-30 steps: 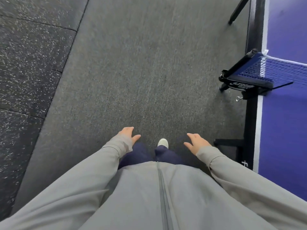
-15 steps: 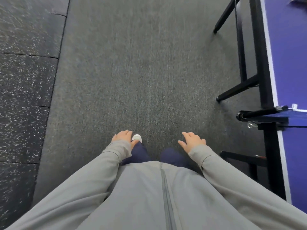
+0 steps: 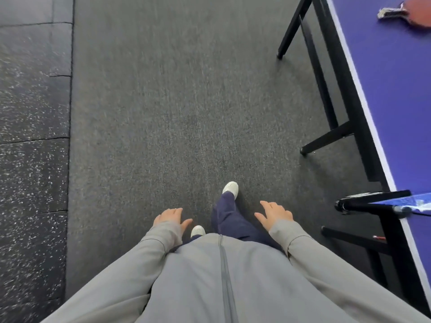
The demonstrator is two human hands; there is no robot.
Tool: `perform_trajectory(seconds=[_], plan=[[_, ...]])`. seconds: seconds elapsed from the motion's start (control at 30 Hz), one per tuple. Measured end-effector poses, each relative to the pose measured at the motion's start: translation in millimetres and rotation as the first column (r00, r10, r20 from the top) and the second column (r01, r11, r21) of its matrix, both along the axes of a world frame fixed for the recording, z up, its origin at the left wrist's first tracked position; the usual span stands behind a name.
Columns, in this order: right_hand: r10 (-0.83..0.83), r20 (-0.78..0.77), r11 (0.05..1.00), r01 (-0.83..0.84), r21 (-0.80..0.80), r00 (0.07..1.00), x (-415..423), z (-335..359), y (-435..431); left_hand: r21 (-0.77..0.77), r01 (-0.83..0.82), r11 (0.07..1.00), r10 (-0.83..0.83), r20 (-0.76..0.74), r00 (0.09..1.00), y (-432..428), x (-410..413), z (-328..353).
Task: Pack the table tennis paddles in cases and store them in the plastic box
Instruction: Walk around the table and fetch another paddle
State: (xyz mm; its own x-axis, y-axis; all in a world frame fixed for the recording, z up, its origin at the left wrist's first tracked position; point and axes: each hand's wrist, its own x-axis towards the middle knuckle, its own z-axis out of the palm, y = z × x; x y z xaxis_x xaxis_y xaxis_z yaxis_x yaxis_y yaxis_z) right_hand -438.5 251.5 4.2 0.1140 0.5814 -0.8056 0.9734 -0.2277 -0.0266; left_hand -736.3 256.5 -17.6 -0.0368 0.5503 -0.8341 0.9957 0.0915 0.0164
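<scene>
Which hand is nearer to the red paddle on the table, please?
Right. The right hand hangs far short of the paddle, on its side; the left hand is farther off.

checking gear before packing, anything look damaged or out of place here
Only the red table tennis paddle lying on the purple table tennis table, top right: the end of its black handle looks pale and ragged, perhaps frayed. Blur hides detail. Nothing else stands out.

The paddle [image 3: 417,18] has its red blade blurred and cut off at the top right corner. The surface [image 3: 396,113] and the blurred net [image 3: 417,202] run off the right edge. The jacket [image 3: 210,276] hides most of one shoe [image 3: 197,230]. A red speck [image 3: 379,238] under the surface is too small to tell.
</scene>
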Motion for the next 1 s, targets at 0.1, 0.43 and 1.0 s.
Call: perform_trajectory(seconds=[0.1, 0.43, 1.0], plan=[[-0.059, -0.01, 0.998, 0.059, -0.011, 0.998, 22, -3, 35, 0.022, 0.066, 0.998, -0.065, -0.036, 0.997, 50, 16, 4], [-0.183, -0.103, 0.974, 0.194, 0.118, 0.978, 86, 19, 167, 0.219, 0.183, 0.958, -0.197, 0.042, 0.98, 241, 111, 30], [-0.543, -0.031, 0.832, 0.543, 0.113, 0.839, 136, 30, 333, 0.309, 0.591, 0.745, -0.656, 0.181, 0.733, 505, 272, 29]])
